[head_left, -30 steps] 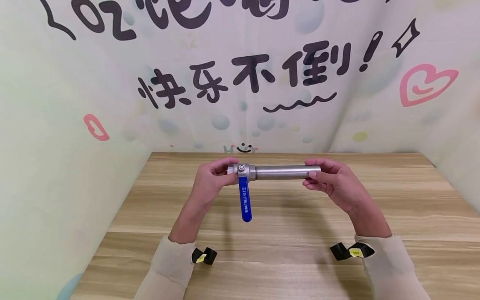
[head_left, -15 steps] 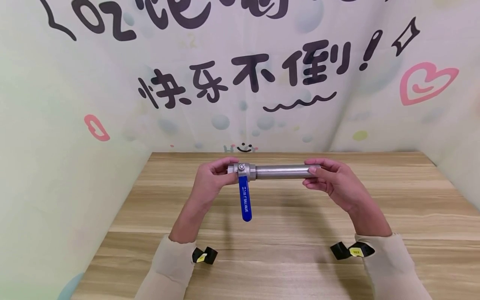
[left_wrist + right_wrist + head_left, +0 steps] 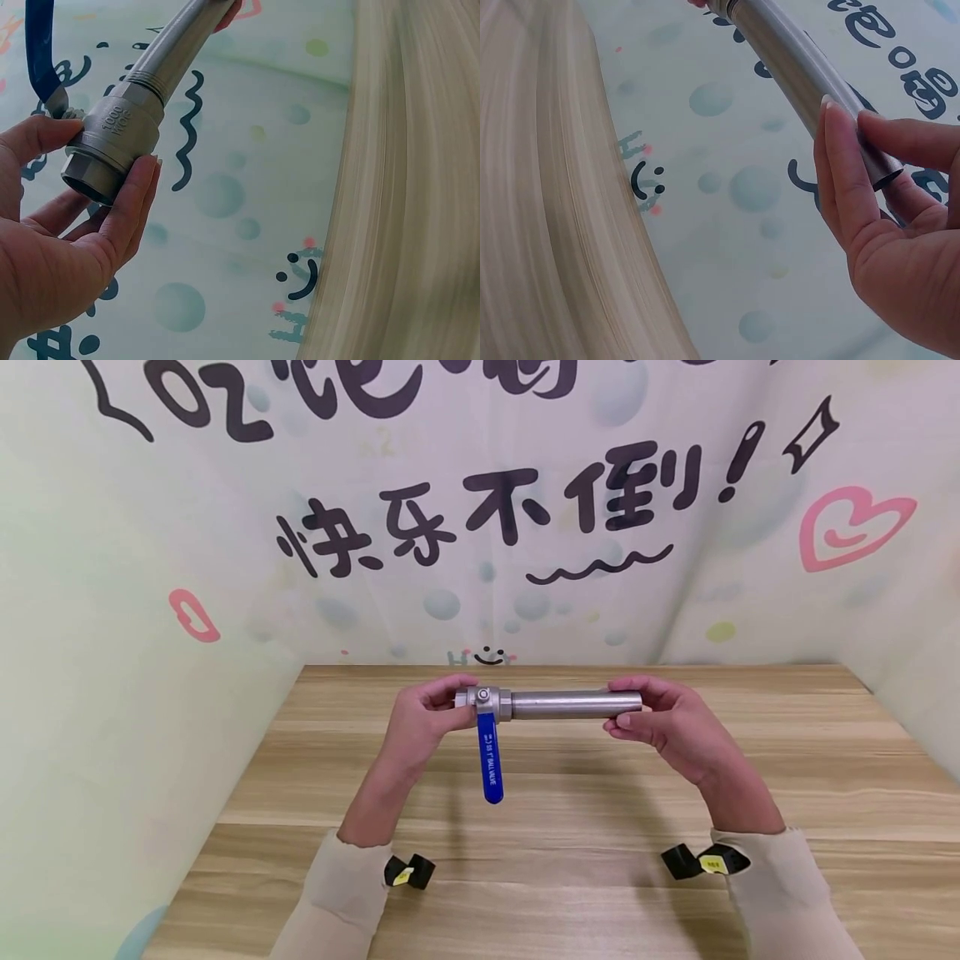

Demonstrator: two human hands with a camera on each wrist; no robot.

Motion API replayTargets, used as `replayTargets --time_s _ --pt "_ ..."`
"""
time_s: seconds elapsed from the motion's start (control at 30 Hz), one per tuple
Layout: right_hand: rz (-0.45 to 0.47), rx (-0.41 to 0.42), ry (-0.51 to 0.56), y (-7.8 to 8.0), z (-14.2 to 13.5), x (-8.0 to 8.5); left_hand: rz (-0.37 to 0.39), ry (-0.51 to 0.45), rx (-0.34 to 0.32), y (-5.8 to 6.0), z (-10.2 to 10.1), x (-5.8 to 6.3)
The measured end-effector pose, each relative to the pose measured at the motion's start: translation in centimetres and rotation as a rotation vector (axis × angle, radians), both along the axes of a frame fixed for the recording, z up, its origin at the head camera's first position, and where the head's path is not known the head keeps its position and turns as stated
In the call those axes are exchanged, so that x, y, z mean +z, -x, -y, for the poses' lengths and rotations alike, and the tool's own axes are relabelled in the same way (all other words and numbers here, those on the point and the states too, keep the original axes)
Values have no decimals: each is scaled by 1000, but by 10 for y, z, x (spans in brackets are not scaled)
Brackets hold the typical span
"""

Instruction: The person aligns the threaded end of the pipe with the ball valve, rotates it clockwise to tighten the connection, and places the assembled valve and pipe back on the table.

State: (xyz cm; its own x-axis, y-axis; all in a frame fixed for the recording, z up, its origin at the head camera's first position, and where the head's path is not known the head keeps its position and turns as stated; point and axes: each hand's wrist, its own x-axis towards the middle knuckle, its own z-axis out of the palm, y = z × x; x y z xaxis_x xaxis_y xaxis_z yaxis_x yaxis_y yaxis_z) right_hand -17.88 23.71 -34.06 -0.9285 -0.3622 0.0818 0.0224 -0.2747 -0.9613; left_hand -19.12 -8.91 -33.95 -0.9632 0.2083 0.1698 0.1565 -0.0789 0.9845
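Note:
A steel ball valve [image 3: 491,702] with a blue lever handle [image 3: 491,760] is joined to a straight metal pipe [image 3: 573,704], held level above the table. My left hand [image 3: 420,718] grips the valve body at its left end, thumb in front and fingers behind. At the pipe's far right end, my right hand [image 3: 675,727] pinches it between thumb and fingers. In the left wrist view the valve's hexagonal open end [image 3: 94,178] faces the camera, and a few threads show where the pipe enters. The lever points toward me, across the pipe.
Below lies a wood-grain table [image 3: 525,877]. A pale printed cloth [image 3: 420,627] with dark lettering stands along its back edge, with pale walls at both sides. Black wrist cameras [image 3: 408,871] sit at the cuffs of the beige sleeves [image 3: 337,885].
My right thumb has shifted from the front of the pipe down to its lower edge, uncovering the pipe's right end. The left hand and valve stay in place.

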Motion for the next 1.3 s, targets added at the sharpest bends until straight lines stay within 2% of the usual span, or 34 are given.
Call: replayTargets --time_s 0.47,1.3 --pt "-10 37 35 1 -1 0 -9 14 11 0 1 0" --pt "17 -13 -37 -2 1 3 -11 19 8 0 0 0"
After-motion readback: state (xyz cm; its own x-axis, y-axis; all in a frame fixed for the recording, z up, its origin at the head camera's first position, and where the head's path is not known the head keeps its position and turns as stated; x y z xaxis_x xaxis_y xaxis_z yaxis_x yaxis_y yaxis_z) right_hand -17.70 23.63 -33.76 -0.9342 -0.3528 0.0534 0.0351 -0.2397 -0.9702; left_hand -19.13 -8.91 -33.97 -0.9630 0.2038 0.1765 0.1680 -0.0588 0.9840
